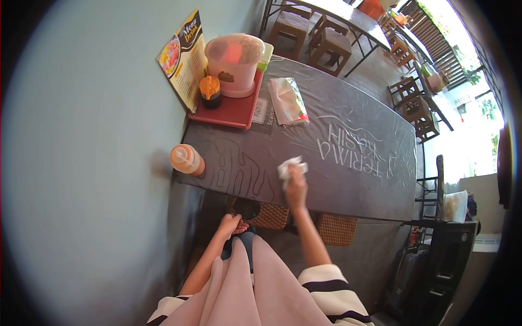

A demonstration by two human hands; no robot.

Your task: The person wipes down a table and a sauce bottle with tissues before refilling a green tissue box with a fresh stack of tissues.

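My right hand (296, 190) is closed around a crumpled white tissue (291, 164) on the dark table cover (348, 187), near the table's front edge. Low in front of my body, below the table edge, my left hand (234, 224) has its fingers curled at the rim of a round black bowl-like thing (247, 208). What is inside it is too dark to make out. A squeeze bottle (188, 160) of orange sauce stands at the table's left corner. Beyond my right hand lies a plastic pack of tissues (288, 101).
Against the wall, a red tray (217, 115) carries a lidded pink tub (232, 70) and an orange-capped sauce bottle (209, 91). A menu card (185, 62) stands beside them. Woven stools (337, 229) sit under the front edge; more tables and stools stand beyond.
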